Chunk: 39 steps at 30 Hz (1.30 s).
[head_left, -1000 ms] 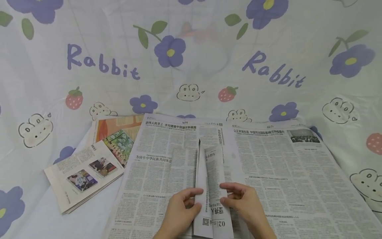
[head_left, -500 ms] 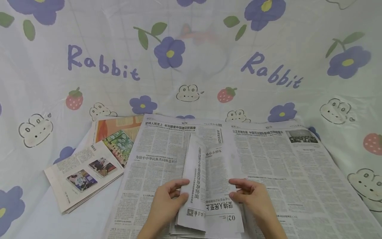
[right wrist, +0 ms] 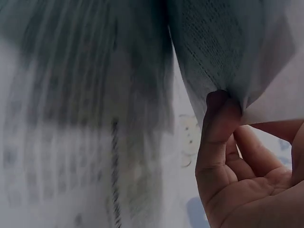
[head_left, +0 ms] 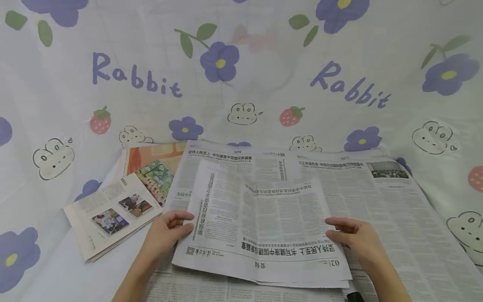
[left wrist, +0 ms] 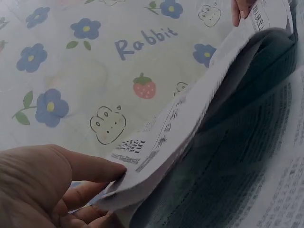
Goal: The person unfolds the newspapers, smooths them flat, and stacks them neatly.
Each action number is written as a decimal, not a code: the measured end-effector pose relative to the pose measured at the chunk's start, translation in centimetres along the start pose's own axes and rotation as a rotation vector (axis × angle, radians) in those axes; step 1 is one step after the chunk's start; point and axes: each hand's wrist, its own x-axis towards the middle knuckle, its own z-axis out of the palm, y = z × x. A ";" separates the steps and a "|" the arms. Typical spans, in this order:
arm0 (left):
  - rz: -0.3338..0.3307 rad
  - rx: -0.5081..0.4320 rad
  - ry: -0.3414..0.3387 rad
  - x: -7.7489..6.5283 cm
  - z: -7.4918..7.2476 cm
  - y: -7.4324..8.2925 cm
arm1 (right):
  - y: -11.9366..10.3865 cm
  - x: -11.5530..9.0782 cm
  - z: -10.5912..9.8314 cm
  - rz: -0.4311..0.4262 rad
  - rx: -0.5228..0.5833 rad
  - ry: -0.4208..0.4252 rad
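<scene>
Newspaper (head_left: 279, 218) hangs raised, left hand (head_left: 170, 230) pinching its left edge and right hand (head_left: 354, 238) its right, seemingly so it spreads flat.

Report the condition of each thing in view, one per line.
Raised white rectangular newspaper: opened out, creased, print upside down.
Large greyish newspaper beneath: spread open.
Cream newspaper with colour photos: folded, lying flat.
Orange patterned paper behind it: partly covered.
White floral rabbit sheet: upright, lightly wrinkled.
Left hand: pinching the raised newspaper's left edge.
Right hand: pinching its right edge.
Black object, bottom edge: cut off, state unclear.
</scene>
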 end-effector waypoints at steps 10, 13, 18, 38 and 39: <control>-0.049 0.100 -0.022 0.5 -0.2 -0.9 | 1.7 0.6 -1.4 0.073 0.054 0.004; -0.066 0.091 -0.030 0.6 -0.4 -1.1 | 2.0 0.8 -1.5 0.090 0.112 -0.012; -0.093 0.079 -0.027 0.6 -0.8 -1.3 | 2.3 1.0 -1.7 0.085 0.143 -0.026; -0.111 0.063 -0.103 0.4 -1.0 -1.4 | 2.5 0.9 -2.1 0.078 0.147 -0.021; -0.104 0.060 -0.109 0.4 -1.1 -1.4 | 2.5 0.9 -2.2 0.081 0.151 -0.022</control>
